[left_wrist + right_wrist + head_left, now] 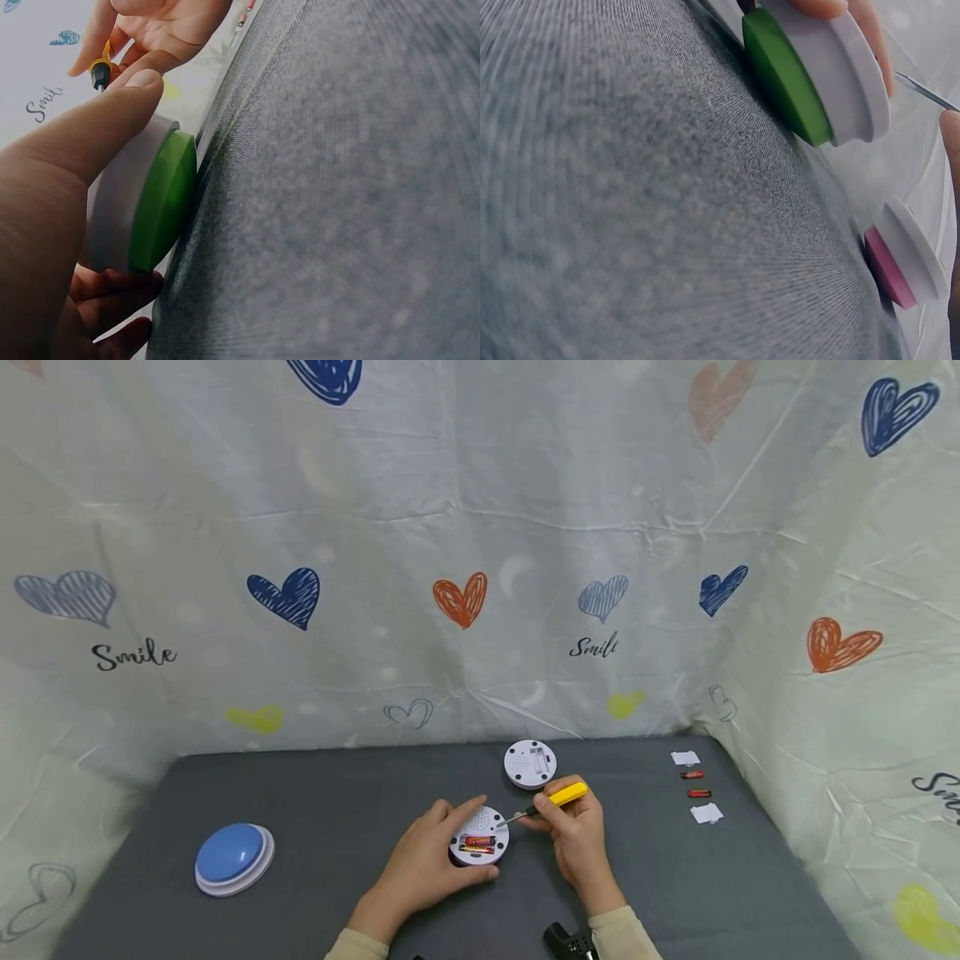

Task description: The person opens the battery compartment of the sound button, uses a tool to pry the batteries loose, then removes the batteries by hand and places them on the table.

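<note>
Your left hand (427, 860) curls its fingers round the upturned green button (478, 837); your right hand (570, 831) pinches the yellow screwdriver (551, 800), tip at its rim.

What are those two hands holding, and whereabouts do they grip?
The left hand grips the upturned green button round its white rim. The right hand pinches the yellow screwdriver by its handle, tip towards the button.

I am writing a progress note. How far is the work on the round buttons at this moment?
Looks done: batteries sit in the open green button. In hand: the left hand grips it, and the right hand holds the yellow screwdriver at its edge. Seemingly left: the pink button lies open and empty, with two loose batteries and two white covers nearby.
</note>
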Tool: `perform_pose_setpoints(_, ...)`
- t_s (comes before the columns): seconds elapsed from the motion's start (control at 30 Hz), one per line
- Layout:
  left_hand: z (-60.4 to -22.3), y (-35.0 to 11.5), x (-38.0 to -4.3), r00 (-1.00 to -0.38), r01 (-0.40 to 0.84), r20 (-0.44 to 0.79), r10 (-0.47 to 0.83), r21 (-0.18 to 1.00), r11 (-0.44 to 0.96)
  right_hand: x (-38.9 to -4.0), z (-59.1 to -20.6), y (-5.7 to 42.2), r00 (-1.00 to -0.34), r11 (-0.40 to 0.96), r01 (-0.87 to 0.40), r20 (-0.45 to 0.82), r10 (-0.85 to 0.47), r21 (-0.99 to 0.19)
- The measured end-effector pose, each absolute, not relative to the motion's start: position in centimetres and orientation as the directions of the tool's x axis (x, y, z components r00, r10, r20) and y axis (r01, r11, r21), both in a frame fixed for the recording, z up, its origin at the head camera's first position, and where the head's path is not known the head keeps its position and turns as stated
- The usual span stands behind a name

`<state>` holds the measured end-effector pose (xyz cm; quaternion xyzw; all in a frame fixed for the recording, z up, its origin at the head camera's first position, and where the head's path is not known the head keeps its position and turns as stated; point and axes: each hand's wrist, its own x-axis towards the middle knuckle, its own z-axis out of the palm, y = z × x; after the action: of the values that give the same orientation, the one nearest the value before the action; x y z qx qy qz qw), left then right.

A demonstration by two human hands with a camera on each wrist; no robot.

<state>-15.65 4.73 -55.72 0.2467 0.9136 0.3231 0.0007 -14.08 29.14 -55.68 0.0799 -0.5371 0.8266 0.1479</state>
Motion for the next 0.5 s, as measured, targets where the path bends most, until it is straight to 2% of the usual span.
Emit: perform_pose_setpoints(0.5, -55.75, 4.51, -15.48, -0.871, 0.461, 0.172, 0.46, 0.608, 0.646, -14.15, -55.32, 29.27, -0.942, -0.372, -0.336, 0.299, 0.155, -0.865)
